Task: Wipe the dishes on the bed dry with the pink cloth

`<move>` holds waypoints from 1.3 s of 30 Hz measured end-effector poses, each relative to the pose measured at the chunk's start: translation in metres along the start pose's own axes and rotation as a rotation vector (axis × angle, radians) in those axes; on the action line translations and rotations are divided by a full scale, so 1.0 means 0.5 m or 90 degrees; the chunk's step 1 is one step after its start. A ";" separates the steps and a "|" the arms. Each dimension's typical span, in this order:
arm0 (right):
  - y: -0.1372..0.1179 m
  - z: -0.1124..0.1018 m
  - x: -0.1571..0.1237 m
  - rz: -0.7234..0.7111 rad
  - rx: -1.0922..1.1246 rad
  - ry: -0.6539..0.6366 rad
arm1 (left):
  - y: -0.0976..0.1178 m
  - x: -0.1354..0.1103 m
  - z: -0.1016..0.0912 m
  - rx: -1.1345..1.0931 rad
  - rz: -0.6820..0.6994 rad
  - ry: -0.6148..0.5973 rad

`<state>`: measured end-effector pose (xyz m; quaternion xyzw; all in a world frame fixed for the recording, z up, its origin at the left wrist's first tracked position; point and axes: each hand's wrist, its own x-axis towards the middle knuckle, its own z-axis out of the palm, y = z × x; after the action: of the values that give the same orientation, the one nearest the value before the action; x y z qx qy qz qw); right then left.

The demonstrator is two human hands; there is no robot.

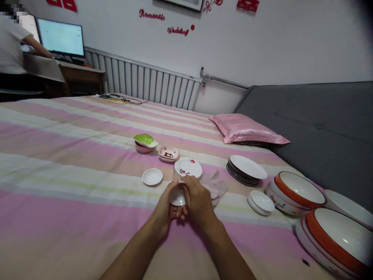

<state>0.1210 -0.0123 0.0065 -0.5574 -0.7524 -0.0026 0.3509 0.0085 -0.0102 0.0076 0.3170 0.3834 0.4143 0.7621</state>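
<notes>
A small white dish (177,197) is held between my two hands above the striped bedspread. My left hand (164,205) grips its left side, with fingertips showing beneath it. My right hand (199,197) is curled around the right side and far rim, hiding part of the dish. Just beyond my hands lies a stack of white plates (189,166) with red flowers. A crumpled pale cloth (215,186) lies beside my right hand. To the left of the plates sits a shallow white dish (152,177).
Pink rectangular dishes (169,153) and a green leaf-shaped dish (145,139) on pink bowls stand farther back. On the right are stacked plates (247,166), small white dishes (262,201) and large orange-rimmed bowls (301,188). A pink pillow (247,128) rests by the grey headboard (314,116). A person (11,46) sits far left.
</notes>
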 end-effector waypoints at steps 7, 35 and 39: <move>0.002 0.004 0.001 0.011 0.013 -0.002 | 0.000 -0.001 0.001 -0.049 -0.009 -0.014; 0.012 0.000 0.001 -0.006 -0.094 0.026 | 0.006 0.006 -0.019 0.110 -0.016 0.031; 0.008 -0.002 -0.001 -0.039 -0.160 -0.005 | 0.011 0.004 -0.022 0.203 -0.088 0.090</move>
<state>0.1248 -0.0116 0.0057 -0.5740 -0.7641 -0.1051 0.2751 -0.0022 -0.0040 0.0058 0.3768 0.5175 0.3162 0.7002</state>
